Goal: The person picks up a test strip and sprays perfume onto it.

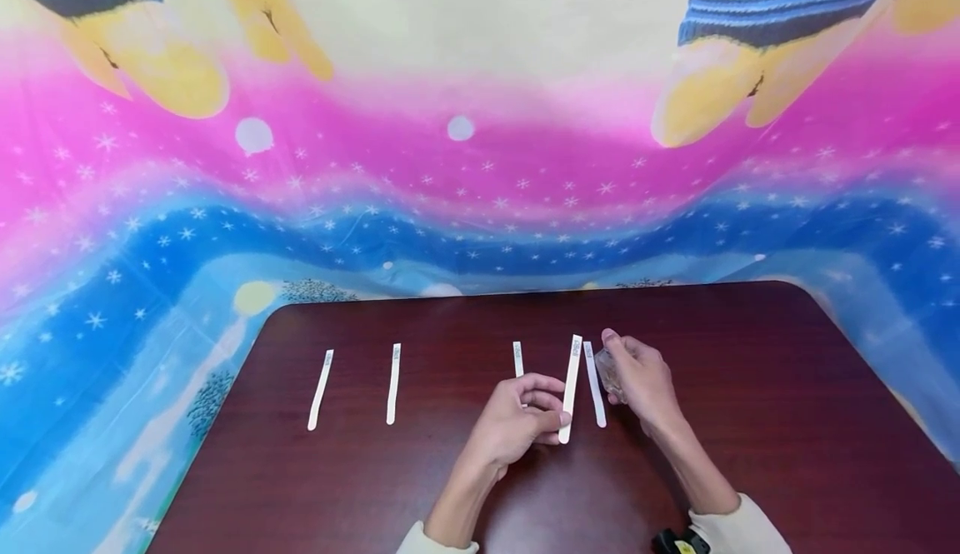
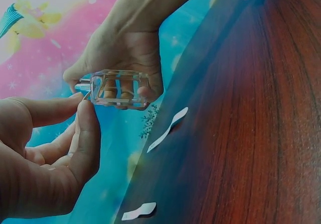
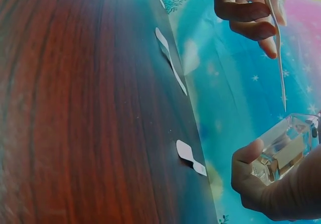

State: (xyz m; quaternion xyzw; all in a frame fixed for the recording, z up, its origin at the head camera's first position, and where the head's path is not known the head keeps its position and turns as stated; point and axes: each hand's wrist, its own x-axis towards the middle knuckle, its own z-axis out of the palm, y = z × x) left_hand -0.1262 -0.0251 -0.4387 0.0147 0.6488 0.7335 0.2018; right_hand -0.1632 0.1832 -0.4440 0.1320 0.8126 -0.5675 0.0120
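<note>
Container: one clear, thick-walled rectangular glass bottle [image 1: 609, 376], with the fingers of the right hand [image 1: 645, 381] curled round it; its fill level cannot be determined. The left hand [image 1: 513, 421] pinches one narrow, round-ended white paper strip [image 1: 572, 379] between thumb and fingers, near the rounded end, above the glossy red-brown wooden table [image 1: 360, 487]. In the head view, the held strip's long axis runs from 6 towards 12 o'clock, leaning slightly to 1, printed end farthest from the wrist. The bottle sits near it, at 3 o'clock. A matching loose strip [image 1: 595, 385] shows between them.
</note>
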